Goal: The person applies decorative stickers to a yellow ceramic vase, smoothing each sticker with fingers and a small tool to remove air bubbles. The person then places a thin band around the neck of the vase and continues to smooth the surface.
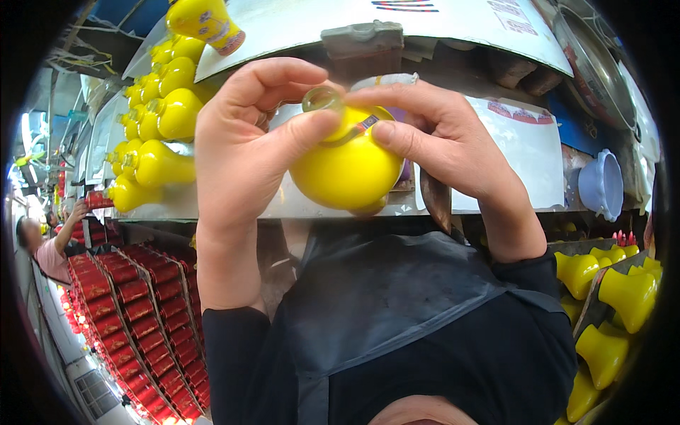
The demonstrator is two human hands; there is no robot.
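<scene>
A glossy yellow bottle (343, 173) with a rounded body is held up in front of me, its clear glass mouth tilted up and towards my left hand. My left hand (237, 138) pinches the neck between thumb and fingers, close to the rim. From the other side my right hand (453, 138) holds the bottle, its thumb pressed at the shoulder beside the neck. Between the two thumbs a small dark patterned decal strip (366, 126) lies on the yellow neck. The bottle's far side is hidden.
Several plain yellow bottles (170, 113) lie at the left, with a decorated one (205, 25) above them. White printed sheets (517, 156) cover the bench. A blue bucket (601, 183), more yellow bottles (602, 347), stacked red boxes (138, 312) and another person (53, 248) surround it.
</scene>
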